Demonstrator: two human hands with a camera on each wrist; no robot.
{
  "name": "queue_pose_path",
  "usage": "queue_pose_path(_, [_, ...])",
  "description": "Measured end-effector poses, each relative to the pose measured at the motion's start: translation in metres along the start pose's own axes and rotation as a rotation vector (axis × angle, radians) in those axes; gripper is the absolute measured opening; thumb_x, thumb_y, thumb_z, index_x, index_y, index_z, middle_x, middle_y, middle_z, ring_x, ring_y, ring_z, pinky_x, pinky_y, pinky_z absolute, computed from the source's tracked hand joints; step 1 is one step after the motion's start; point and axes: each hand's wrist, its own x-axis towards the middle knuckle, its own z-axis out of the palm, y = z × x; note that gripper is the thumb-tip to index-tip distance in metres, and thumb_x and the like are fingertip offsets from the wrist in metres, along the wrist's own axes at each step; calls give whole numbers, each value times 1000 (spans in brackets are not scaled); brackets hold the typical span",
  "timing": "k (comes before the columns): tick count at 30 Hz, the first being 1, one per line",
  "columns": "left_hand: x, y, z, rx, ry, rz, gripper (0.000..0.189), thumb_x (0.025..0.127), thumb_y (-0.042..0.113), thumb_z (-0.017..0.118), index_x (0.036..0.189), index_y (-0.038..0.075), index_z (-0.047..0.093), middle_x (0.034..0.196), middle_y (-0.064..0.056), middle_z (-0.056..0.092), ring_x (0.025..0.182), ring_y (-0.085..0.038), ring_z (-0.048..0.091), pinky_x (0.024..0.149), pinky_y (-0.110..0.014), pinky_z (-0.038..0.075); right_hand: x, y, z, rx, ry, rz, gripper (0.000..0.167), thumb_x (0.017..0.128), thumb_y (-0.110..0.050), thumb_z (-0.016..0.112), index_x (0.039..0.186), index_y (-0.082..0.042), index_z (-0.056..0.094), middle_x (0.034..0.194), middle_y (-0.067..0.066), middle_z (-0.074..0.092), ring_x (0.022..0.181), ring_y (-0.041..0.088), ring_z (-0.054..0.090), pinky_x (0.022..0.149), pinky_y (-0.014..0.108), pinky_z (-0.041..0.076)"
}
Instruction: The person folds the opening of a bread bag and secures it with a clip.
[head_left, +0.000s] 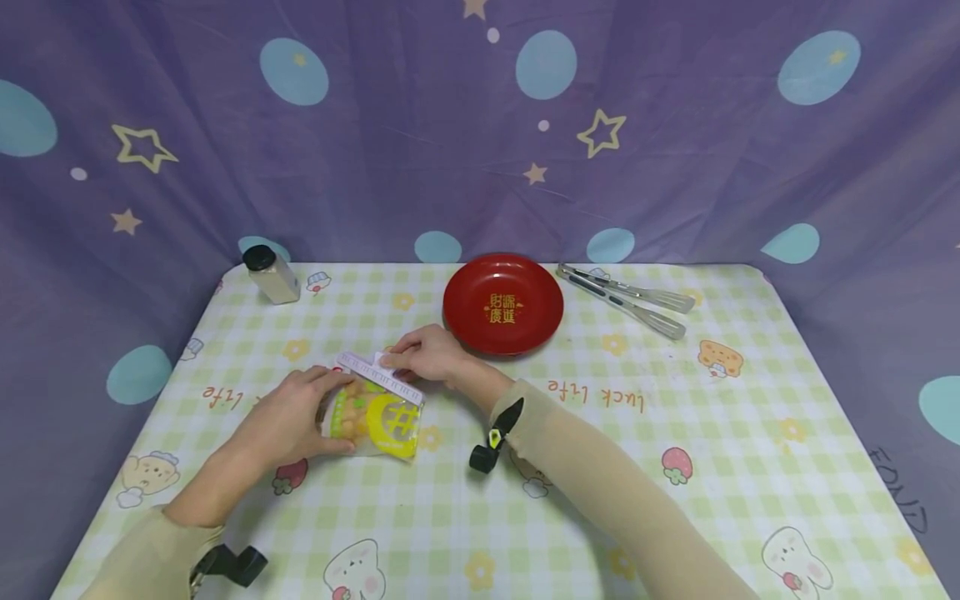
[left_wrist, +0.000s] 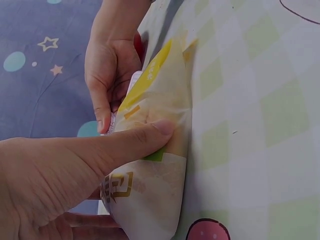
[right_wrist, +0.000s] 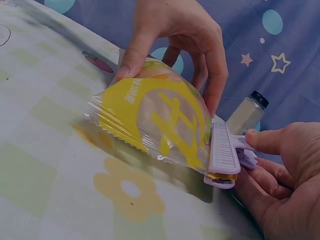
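A clear snack bag (head_left: 393, 429) with yellow and green print lies at the left of the table, its pale contents showing through. Along its far edge sits a lilac sealing clip (right_wrist: 223, 150), clamped over the folded plastic. My left hand (head_left: 288, 421) grips the bag from the left, thumb on the near face and fingers round the far side. With thumb and fingers, my right hand (head_left: 431, 354) pinches the clip's handle. In the left wrist view the bag (left_wrist: 155, 195) hides most of the clip.
Behind my right hand stands a red plate (head_left: 465, 312) with gold characters. Metal tongs (head_left: 630, 300) lie to its right. A black-capped jar (head_left: 279, 279) is at the back left corner. A checked cloth (head_left: 570, 500) covers the table, and a purple curtain (head_left: 420, 150) hangs behind.
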Motion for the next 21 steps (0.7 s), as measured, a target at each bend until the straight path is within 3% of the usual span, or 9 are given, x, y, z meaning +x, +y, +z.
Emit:
queue_pose_path(12, [-1, -1, 0, 3, -10, -8, 95, 63, 48, 103, 141, 9, 66, 132, -18, 67, 118, -42, 64, 94, -62, 58, -2, -1, 0, -49, -11, -21, 25, 94, -23, 84, 109, -4, 81, 87, 5, 80, 70, 11, 74, 68, 26, 63])
queue_pose_path(15, [-1, -1, 1, 2, -9, -7, 95, 63, 48, 103, 141, 8, 65, 133, -19, 67, 119, -43, 64, 94, -63, 57, -4, -1, 0, -165, 12, -70, 26, 93, -27, 84, 109, -6, 82, 84, 2, 80, 69, 8, 72, 65, 21, 58])
queue_pose_path(21, [-1, -1, 0, 3, -8, -1, 95, 63, 49, 102, 142, 9, 65, 136, -19, 66, 120, -43, 64, 94, -63, 58, -10, -7, -1, -514, 101, -262, 31, 91, -39, 85, 110, -14, 85, 86, -5, 78, 72, 1, 64, 66, 14, 50])
